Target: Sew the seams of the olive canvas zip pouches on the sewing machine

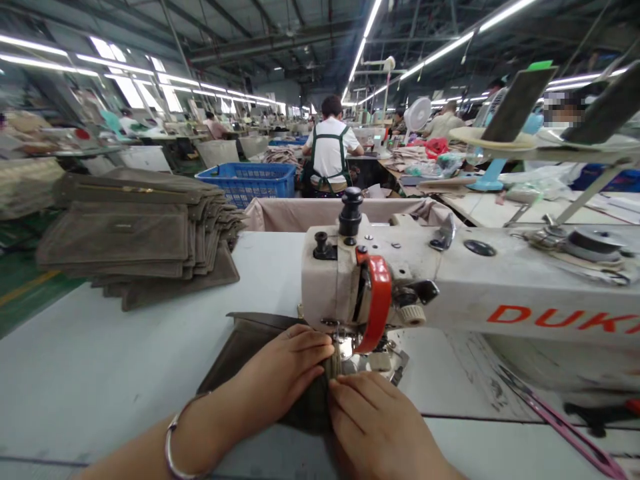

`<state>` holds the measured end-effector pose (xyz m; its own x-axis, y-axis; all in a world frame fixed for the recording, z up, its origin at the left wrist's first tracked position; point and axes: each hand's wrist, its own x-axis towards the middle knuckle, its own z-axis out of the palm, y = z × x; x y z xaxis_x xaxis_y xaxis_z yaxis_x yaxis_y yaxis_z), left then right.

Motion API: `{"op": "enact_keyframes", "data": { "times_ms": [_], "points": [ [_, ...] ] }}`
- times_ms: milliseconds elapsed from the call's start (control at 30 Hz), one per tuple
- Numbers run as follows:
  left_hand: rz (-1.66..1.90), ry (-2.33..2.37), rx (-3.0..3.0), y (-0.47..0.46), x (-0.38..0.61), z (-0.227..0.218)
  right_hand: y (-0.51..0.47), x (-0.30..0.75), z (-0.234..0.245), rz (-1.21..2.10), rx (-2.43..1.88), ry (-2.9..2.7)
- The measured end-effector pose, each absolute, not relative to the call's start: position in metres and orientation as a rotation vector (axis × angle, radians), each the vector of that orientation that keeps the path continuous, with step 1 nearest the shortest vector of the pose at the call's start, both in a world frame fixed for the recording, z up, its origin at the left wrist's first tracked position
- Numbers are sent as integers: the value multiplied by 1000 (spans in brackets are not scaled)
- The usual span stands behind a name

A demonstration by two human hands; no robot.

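A dark olive fabric panel (253, 328) lies on the pale sewing table, its right edge at the needle area of a white sewing machine (325, 273). My left hand (287, 363), with a bangle at the wrist, presses and grips the panel just left of the presser foot (345, 347), fingers close together. Nearer to me, my right hand (377, 413) pinches the panel's folded edge (334, 367) between thumb and fingers. Part of the panel is hidden under my hands and forearm. An orange-red guard (379, 303) curves down in front of the needle, which I cannot make out.
A pile of similar olive fabric pieces (130, 233) stands at the table's left. Pink-handled scissors (560, 420) lie at the right. Behind the machine are a pink cloth-lined bin (285, 212), a blue crate (245, 180) and a seated co-worker (331, 147). Thread cones (520, 103) stand upper right.
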<state>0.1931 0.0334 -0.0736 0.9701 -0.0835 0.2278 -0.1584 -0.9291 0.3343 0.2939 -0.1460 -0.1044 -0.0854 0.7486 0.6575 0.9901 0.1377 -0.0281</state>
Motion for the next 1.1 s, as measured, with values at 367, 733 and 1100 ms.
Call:
{"op": "enact_keyframes", "data": {
  "times_ms": [367,733,1100],
  "points": [
    [307,-252,2778,35,194,-70,-146,292,-111,-495,-1674,-1913],
    [211,-317,2779,26,167,-61,-185,338,-50,114,-1983,-1802],
    [488,-172,2765,18,170,-71,-164,333,-82,-78,-1969,-1661]
  ]
}}
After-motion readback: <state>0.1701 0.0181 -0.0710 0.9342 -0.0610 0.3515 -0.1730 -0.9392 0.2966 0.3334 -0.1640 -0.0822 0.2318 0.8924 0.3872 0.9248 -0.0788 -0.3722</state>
